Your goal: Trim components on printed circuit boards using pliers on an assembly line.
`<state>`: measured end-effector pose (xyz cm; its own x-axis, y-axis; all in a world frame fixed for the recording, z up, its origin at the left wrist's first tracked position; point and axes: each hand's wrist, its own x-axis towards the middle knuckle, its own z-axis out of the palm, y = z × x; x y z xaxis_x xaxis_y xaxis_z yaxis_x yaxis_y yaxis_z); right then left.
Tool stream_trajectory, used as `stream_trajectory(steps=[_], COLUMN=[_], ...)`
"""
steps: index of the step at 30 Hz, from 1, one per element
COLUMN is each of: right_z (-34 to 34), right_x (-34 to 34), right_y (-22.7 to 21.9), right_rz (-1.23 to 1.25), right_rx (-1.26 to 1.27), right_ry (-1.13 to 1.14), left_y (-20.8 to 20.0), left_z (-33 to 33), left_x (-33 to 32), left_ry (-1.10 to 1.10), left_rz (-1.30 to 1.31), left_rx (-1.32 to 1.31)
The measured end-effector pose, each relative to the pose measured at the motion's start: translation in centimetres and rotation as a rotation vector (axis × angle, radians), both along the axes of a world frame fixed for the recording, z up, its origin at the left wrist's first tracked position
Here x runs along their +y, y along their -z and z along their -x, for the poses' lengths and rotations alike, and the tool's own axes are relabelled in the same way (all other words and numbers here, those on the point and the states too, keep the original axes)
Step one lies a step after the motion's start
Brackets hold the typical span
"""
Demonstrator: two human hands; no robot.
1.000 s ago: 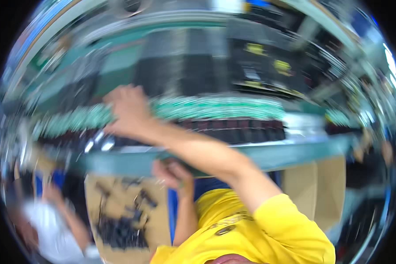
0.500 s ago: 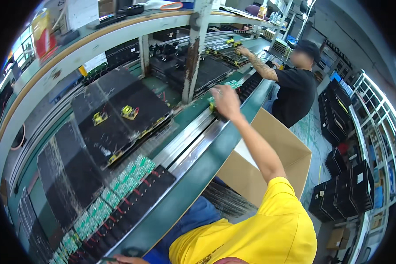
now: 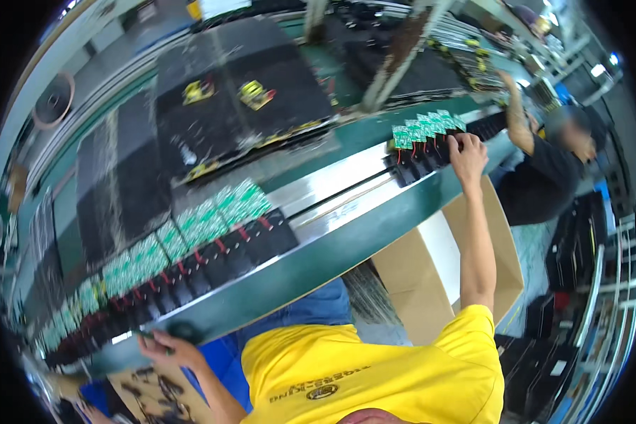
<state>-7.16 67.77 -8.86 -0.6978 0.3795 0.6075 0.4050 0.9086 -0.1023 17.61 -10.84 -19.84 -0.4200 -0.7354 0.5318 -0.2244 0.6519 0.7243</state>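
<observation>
My right hand [image 3: 468, 157] reaches out to the far right of the bench, fingers bent down over the right part of a short row of black blocks [image 3: 411, 168]. Green circuit boards [image 3: 424, 129] with red wires stand behind these blocks. What lies under the fingertips is hidden. Low on the left, my left hand [image 3: 173, 350] is closed around a thin dark green stick-like tool [image 3: 155, 340], just off the bench's near edge. Beside it runs a long row of more black blocks [image 3: 212, 267], with green circuit boards [image 3: 173, 237] along their far side.
A metal rail [image 3: 343, 191] joins the two rows. Behind it, black sheets [image 3: 240, 56] carry two yellow components [image 3: 253, 95]. An open cardboard box [image 3: 420, 283] stands by the near edge. At right a co-worker in black [image 3: 544, 177] reaches over the bench; a white post [image 3: 406, 56] rises behind.
The view has turned, and the benchtop sits differently in the picture. My right hand, raised and blurred before, now rests lower at the short row. My left hand has come further into view.
</observation>
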Motion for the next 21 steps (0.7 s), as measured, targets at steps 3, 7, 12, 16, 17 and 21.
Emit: stream_trajectory(steps=[3,7,12,16,17,21], right_z=[-0.9,-5.2,-7.6,-7.6,-7.6,-5.3], right_x=[-7.9,-16.5,-21.5,-20.8,-20.0,-18.7], right_y=[0.8,-1.0,-3.0,-4.8,-5.2,-8.0], right_rz=[0.022,0.055,0.093,0.142,0.168,0.195], right_rx=[-0.024,-0.012,-0.087,-0.204,-0.273,-0.37], right_ry=[-0.184,-0.374,-0.525,-0.605,-0.625,-0.741], left_y=[-0.2,0.0,0.1,-0.1,-0.2,-0.3], left_z=[-1.2,-1.9,-1.4,-0.9,-0.8,-0.4], left_x=[0.7,0.7,0.8,1.5,1.6,2.1], left_ry=[-0.065,-0.021,0.054,0.049,0.043,0.018], left_rz=[-0.096,-0.141,-0.15,-0.159,-0.141,-0.118], left_rx=[-0.047,0.02,0.085,0.102,0.123,0.168])
